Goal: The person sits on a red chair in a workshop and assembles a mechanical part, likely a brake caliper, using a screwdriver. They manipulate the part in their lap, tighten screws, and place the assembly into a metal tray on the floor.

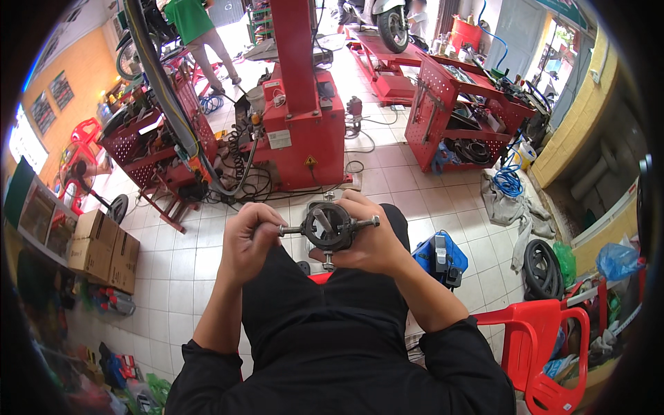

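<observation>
In front of my lap I hold a dark round metal ring [312, 236] with several bolts sticking out from its sides. A thick grey metal rod [321, 220] shows inside its opening. My right hand [375, 243] grips the ring from the right, its fingers partly hidden behind it. My left hand [250, 238] is closed at the outer end of the left bolt [290, 229], thumb and fingers pinched there. One bolt [364, 223] points right across my right hand, and another bolt [328, 259] points toward me. What lies behind the ring is mostly hidden.
Ahead stands a red lift post [304, 138] with cables and hoses round its base. Red tool carts [443, 117] flank it. A blue bag [449, 257] and a red plastic chair [529, 339] are to my right; cardboard boxes [104, 249] stand left. Beyond, a person in green [190, 24] stands.
</observation>
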A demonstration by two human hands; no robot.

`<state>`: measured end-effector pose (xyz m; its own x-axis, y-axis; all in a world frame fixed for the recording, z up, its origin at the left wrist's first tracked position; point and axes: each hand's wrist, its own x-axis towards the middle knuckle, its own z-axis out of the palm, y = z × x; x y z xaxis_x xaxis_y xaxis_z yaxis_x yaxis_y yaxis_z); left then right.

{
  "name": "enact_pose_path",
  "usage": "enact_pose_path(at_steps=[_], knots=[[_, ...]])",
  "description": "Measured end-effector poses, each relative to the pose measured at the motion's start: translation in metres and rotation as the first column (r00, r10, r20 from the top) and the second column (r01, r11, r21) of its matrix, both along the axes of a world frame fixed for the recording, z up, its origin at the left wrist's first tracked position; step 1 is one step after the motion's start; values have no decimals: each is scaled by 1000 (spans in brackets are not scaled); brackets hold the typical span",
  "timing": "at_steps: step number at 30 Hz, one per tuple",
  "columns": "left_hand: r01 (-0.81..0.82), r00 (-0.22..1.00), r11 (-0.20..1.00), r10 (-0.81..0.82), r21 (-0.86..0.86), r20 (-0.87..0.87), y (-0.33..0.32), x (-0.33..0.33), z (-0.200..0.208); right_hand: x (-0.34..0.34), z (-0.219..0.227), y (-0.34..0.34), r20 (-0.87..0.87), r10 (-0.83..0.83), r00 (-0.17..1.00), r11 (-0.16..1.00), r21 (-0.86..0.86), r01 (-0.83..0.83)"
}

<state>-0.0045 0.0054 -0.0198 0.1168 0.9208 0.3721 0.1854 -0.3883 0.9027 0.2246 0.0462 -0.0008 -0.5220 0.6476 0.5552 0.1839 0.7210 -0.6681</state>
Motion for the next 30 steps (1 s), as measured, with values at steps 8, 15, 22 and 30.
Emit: enact_pose_path(at_steps=[8,15,22,30], knots=[[-53,992,998,56,30,-111,-3,5,9,0,-3,4,-29,7,1000,999,36,-6],[-10,1000,976,10,218,0,1,10,3,-1,-1,1,-41,-16,999,999,31,17],[-103,993,936,76,338,93,8,17,2,-1,1,1,-29,-10,1000,1000,18,10],[-48,989,945,-1,324,151,6,17,5,1,0,2,-16,-14,1000,999,41,15]])
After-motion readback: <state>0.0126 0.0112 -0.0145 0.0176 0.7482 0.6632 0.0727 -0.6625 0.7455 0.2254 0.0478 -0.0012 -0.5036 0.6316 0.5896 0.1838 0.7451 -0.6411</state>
